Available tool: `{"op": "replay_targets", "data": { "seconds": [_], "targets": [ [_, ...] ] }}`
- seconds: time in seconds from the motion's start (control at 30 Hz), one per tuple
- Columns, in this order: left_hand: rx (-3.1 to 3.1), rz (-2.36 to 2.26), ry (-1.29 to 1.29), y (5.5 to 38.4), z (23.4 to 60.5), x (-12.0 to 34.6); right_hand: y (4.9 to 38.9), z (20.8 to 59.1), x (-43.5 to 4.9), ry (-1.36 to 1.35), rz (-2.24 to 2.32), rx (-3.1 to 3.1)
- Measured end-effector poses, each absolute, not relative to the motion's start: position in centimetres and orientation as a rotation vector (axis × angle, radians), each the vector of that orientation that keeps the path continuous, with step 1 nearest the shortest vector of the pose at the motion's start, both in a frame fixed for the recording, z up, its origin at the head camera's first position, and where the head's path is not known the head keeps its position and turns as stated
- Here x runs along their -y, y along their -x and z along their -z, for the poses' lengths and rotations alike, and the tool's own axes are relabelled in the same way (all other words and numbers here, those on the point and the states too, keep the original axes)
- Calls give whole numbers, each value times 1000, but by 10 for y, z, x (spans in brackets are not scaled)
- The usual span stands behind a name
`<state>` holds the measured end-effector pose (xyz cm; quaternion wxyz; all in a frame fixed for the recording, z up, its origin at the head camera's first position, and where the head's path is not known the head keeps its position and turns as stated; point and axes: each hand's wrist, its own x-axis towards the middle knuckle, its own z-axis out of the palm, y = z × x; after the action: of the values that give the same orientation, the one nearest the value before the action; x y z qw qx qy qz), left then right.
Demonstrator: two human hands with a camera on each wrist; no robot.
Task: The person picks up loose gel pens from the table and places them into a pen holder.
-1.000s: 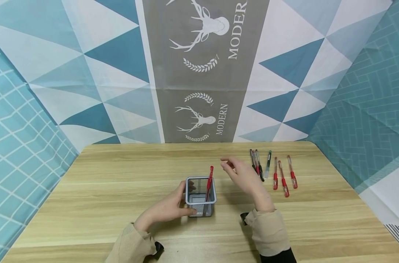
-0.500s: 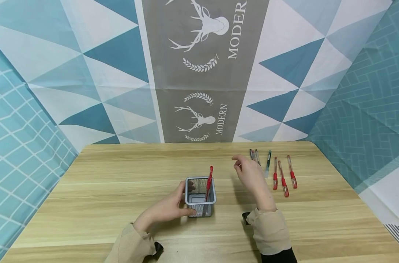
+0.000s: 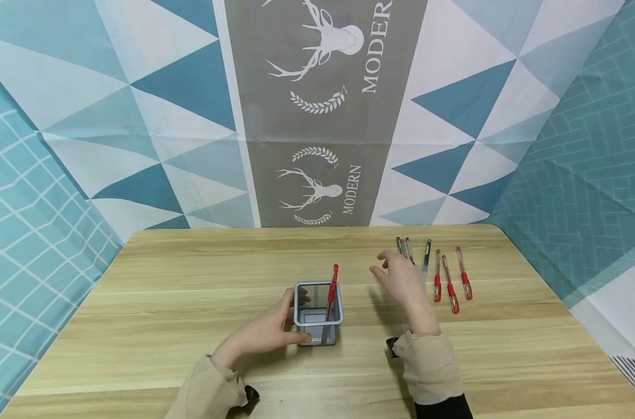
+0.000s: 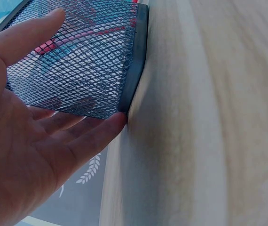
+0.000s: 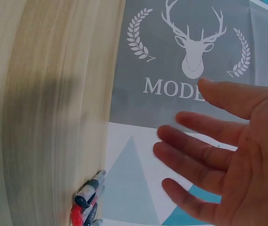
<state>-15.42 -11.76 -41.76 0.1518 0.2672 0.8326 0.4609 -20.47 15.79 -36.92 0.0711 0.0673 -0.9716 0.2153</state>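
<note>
My left hand grips a grey mesh pen holder from its left side, thumb on the near wall and fingers round the far side. In the left wrist view, the holder's mesh sits between thumb and fingers, its dark base at the tabletop. One red pen leans upright inside it. Over the table to the right, my right hand holds nothing. Its fingers are spread and slightly bent in the right wrist view. It is nearest a small cluster of pens, which it partly hides.
To the right of the cluster lie a dark-capped pen and three red pens, a left one, a middle one and a right one. A patterned cloth hangs behind the table's back edge.
My right hand has moved right, from near the pen holder towards the pen cluster, and its fingers have spread. My left hand and the holder stay in place.
</note>
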Motion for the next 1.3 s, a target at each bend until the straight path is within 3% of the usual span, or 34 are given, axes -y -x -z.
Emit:
{"op": "replay_targets", "data": {
  "seconds": [1.3],
  "targets": [
    [-2390, -1304, -756, 155, 418, 118, 212, 385, -198, -21, -817, 2971]
  ]
}}
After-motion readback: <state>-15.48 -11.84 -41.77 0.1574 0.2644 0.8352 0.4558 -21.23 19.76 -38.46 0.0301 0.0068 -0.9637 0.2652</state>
